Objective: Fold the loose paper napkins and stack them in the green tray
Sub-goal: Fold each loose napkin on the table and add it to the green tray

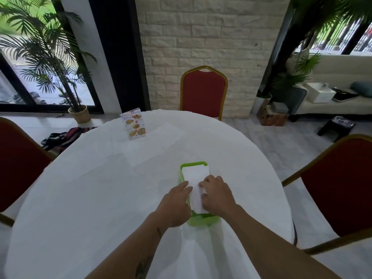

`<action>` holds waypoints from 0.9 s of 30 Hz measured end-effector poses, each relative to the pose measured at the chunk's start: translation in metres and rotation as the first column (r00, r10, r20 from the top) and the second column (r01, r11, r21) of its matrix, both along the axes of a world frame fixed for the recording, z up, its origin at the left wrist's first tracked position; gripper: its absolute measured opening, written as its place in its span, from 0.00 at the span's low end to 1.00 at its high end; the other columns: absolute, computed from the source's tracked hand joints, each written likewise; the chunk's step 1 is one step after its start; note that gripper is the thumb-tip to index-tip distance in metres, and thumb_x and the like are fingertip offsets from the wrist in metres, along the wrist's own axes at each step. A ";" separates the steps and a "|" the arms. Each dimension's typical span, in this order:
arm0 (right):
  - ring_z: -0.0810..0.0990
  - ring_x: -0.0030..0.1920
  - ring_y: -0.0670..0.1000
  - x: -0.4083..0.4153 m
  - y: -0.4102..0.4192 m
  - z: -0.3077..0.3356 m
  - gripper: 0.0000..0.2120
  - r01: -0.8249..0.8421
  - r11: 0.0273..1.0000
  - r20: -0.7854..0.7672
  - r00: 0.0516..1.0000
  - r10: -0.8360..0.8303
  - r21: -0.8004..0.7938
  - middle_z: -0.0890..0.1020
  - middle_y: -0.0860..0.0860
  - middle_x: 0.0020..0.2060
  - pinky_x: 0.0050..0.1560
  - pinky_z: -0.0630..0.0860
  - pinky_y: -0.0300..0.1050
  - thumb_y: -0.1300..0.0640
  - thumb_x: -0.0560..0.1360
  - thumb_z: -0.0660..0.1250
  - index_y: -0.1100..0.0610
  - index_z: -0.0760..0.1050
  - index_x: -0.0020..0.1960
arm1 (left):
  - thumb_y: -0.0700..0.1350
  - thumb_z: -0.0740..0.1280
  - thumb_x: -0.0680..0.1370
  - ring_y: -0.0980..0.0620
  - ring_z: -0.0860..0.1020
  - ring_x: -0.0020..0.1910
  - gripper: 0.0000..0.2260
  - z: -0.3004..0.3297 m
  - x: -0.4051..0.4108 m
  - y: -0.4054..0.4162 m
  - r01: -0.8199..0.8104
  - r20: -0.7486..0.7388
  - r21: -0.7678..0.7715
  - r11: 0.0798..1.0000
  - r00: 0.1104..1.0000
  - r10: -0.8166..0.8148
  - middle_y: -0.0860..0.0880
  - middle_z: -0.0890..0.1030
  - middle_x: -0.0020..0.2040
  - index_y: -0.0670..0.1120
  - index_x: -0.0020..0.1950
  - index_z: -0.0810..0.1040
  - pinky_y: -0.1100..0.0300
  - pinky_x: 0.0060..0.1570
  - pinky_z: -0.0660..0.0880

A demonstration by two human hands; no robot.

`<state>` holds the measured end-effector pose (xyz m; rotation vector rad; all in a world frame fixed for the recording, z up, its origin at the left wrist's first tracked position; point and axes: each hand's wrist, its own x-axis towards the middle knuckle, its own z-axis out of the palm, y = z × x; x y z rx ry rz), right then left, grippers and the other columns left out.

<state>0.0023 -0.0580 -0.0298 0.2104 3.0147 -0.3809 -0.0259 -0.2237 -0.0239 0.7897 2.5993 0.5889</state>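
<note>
Right hand [216,195] curled over folded napkin [196,190], fingertips pinching its near edge; left hand [175,204] flat-fingered against napkin's left side. Beneath both, green tray [193,164] holding napkin stack. Beyond fingertips, loose napkins [161,137] spread on table [90,198], menu card [134,126] farther left.

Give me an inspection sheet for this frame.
Surface: round table, white cloth.
Job's things: green tray holds stacked folded napkins; loose napkins lie flat beyond it.
Clutter: menu card standing upright.
Hands: left hand at the stack's left edge; right hand on the stack, fingers curled.
Cables: nothing seen.
Surroundings: red chairs, palm, brick wall, sofa.
</note>
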 end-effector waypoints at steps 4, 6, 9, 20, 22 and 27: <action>0.67 0.68 0.55 0.001 -0.003 0.000 0.22 -0.038 0.999 0.027 0.999 0.038 0.008 0.69 0.49 0.71 0.62 0.67 0.52 0.55 0.76 0.59 0.52 0.69 0.70 | 0.43 0.59 0.76 0.50 0.54 0.77 0.29 -0.003 -0.002 0.002 0.059 -0.026 -0.071 0.996 0.998 -0.061 0.50 0.53 0.79 0.48 0.77 0.56 0.55 0.75 0.54; 0.67 0.68 0.54 0.000 -0.002 0.002 0.23 -0.084 0.996 0.102 0.991 0.082 0.014 0.69 0.49 0.71 0.64 0.65 0.53 0.54 0.77 0.59 0.52 0.68 0.71 | 0.44 0.59 0.76 0.50 0.55 0.76 0.29 -0.004 -0.003 0.002 0.096 -0.021 -0.123 0.988 0.995 -0.099 0.49 0.54 0.79 0.48 0.77 0.57 0.55 0.74 0.54; 0.70 0.66 0.54 -0.008 0.001 0.012 0.22 -0.098 0.995 0.131 0.987 0.094 0.029 0.72 0.49 0.69 0.63 0.65 0.53 0.54 0.76 0.60 0.51 0.70 0.70 | 0.43 0.58 0.76 0.50 0.56 0.76 0.27 -0.004 -0.004 0.000 0.073 -0.015 -0.091 0.993 0.997 -0.074 0.50 0.57 0.78 0.48 0.76 0.60 0.55 0.75 0.55; 0.73 0.67 0.55 -0.085 -0.019 0.042 0.23 -0.032 0.955 0.015 0.999 0.038 -0.294 0.75 0.55 0.67 0.67 0.69 0.46 0.57 0.75 0.64 0.56 0.73 0.69 | 0.37 0.59 0.75 0.53 0.69 0.68 0.21 0.003 -0.051 -0.054 -0.312 -0.001 0.271 0.911 0.946 0.324 0.52 0.72 0.69 0.49 0.67 0.73 0.62 0.69 0.61; 0.74 0.66 0.55 -0.111 -0.023 0.043 0.23 -0.043 0.942 0.033 0.998 0.057 -0.334 0.74 0.54 0.67 0.65 0.71 0.47 0.57 0.75 0.65 0.55 0.73 0.69 | 0.37 0.59 0.75 0.53 0.69 0.68 0.20 0.003 -0.075 -0.062 -0.365 0.005 0.270 0.891 0.926 0.378 0.52 0.72 0.68 0.49 0.66 0.74 0.63 0.67 0.62; 0.75 0.64 0.55 -0.182 -0.024 0.030 0.22 -0.069 0.921 0.037 0.995 0.090 -0.383 0.75 0.55 0.66 0.65 0.71 0.47 0.58 0.74 0.64 0.55 0.73 0.69 | 0.39 0.61 0.75 0.51 0.71 0.67 0.19 -0.010 -0.136 -0.070 -0.514 -0.002 0.247 0.821 0.847 0.531 0.50 0.73 0.68 0.49 0.66 0.74 0.60 0.67 0.65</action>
